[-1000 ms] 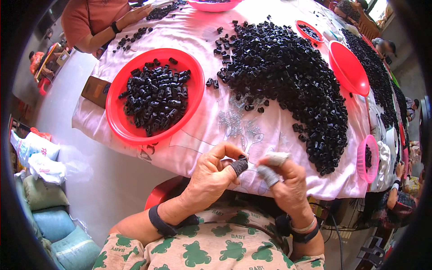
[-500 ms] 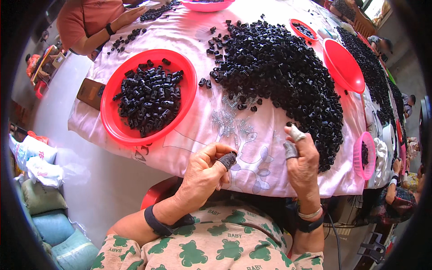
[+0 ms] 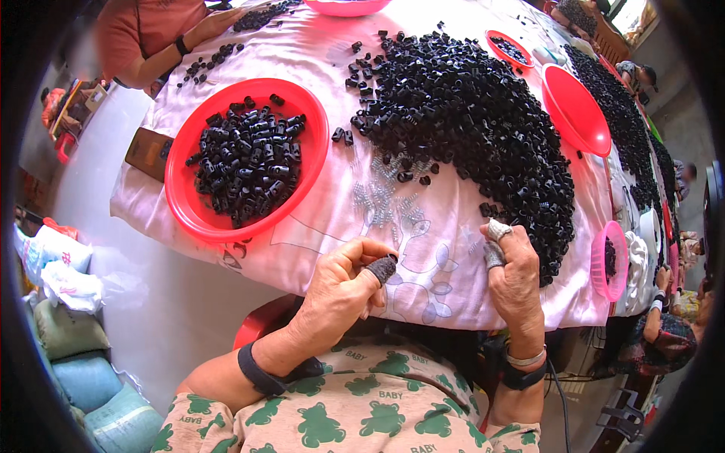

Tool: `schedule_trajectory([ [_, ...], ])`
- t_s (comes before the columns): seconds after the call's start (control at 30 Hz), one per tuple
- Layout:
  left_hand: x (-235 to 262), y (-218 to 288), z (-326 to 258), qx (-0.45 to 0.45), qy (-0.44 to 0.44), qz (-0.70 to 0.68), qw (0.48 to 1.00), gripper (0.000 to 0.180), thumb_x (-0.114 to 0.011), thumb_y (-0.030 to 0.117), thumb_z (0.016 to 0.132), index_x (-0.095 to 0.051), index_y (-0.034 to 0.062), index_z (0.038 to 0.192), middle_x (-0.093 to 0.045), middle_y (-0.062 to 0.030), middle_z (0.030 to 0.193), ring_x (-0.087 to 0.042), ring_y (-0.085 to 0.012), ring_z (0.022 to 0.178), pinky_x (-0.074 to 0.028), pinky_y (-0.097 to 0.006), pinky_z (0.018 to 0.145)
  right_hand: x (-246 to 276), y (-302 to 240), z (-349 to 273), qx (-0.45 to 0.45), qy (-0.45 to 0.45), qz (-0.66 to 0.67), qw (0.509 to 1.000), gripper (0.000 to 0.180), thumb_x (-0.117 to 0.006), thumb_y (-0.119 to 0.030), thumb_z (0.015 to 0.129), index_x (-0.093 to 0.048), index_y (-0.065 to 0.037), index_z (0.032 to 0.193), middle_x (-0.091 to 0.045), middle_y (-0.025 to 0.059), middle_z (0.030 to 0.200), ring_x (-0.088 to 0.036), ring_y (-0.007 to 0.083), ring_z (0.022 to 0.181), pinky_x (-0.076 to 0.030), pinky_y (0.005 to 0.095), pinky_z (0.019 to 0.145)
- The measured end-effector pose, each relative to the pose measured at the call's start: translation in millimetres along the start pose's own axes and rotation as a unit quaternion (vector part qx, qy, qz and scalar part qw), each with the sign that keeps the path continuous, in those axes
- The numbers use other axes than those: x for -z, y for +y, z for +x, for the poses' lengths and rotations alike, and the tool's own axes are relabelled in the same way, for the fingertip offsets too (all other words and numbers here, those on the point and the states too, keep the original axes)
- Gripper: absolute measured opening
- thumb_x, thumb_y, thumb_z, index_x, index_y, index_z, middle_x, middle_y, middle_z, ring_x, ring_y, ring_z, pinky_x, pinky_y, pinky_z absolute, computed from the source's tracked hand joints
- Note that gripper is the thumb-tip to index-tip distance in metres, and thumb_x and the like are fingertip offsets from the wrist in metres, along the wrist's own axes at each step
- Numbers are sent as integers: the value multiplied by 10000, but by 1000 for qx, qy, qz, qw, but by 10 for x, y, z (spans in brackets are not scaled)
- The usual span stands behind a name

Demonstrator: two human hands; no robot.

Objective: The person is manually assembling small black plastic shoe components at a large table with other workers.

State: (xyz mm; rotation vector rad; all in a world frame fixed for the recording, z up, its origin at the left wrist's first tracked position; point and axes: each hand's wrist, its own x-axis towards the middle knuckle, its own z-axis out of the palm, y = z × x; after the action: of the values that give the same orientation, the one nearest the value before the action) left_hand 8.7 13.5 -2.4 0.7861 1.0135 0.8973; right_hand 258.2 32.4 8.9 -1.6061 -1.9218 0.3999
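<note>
A large heap of small black parts [image 3: 468, 113] covers the middle of the pink cloth on the table [image 3: 302, 241]. Loose metal springs [image 3: 385, 192] lie on the cloth just in front of it. My left hand [image 3: 340, 294] rests at the near table edge, fingers curled, a dark cot on the thumb pressed to the forefinger; nothing shows inside it. My right hand [image 3: 513, 272] reaches up to the heap's near edge, its two silvery-capped fingertips apart and close to a few stray black parts [image 3: 491, 210]. A red basin [image 3: 189, 204] at the left holds more black parts.
An empty red basin [image 3: 578, 109] leans at the right, with a pink perforated basket [image 3: 608, 260] below it. A brown flat object [image 3: 147, 151] lies by the left basin. Another person's hand [image 3: 204, 26] works at the far left. Sacks [image 3: 68, 355] sit on the floor.
My hands were together at the table edge. The right hand has left the left one and moved up and right to the heap's edge. The left hand has stayed put.
</note>
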Motion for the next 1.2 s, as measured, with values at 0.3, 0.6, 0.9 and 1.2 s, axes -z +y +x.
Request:
schedule_trajectory([
  [0.3, -2, -18, 12, -7, 2, -1, 1000, 179, -566, 69, 935, -598, -25, 1084, -616, -54, 791, -504, -37, 527, -390, -169, 436, 15, -67, -10, 18, -40, -38, 998, 470, -474, 133, 684, -639, 1, 1104, -563, 176, 974, -611, 341, 848, -509, 383, 769],
  [0.6, -19, -14, 2, -11, 4, 2, 1000, 185, -597, 100, 938, -605, -17, 1081, -617, -40, 804, -520, -34, 561, -389, -160, 454, -113, -68, -24, 73, -10, -96, 993, 178, -637, 14, 780, -603, 5, 955, -560, 149, 962, -624, 318, 818, -527, 393, 705],
  [0.9, -103, -9, -63, -26, -45, 56, 997, 191, -620, 125, 939, -658, 26, 1099, -591, 39, 766, -508, -3, 606, -389, -158, 512, -82, -289, -85, 48, -34, 146, 988, 229, -689, 63, 742, -597, 0, 942, -592, 116, 829, -625, 220, 701, -501, 313, 629],
  [1.2, -119, -76, -44, -90, -33, 147, 984, 177, -629, 16, 893, -678, 18, 1063, -581, 47, 795, -503, -4, 645, -415, -165, 571, -143, -514, -157, 171, -62, 90, 979, 403, -621, 115, 634, -604, 26, 1027, -602, 178, 902, -624, 356, 824, -530, 397, 702],
])
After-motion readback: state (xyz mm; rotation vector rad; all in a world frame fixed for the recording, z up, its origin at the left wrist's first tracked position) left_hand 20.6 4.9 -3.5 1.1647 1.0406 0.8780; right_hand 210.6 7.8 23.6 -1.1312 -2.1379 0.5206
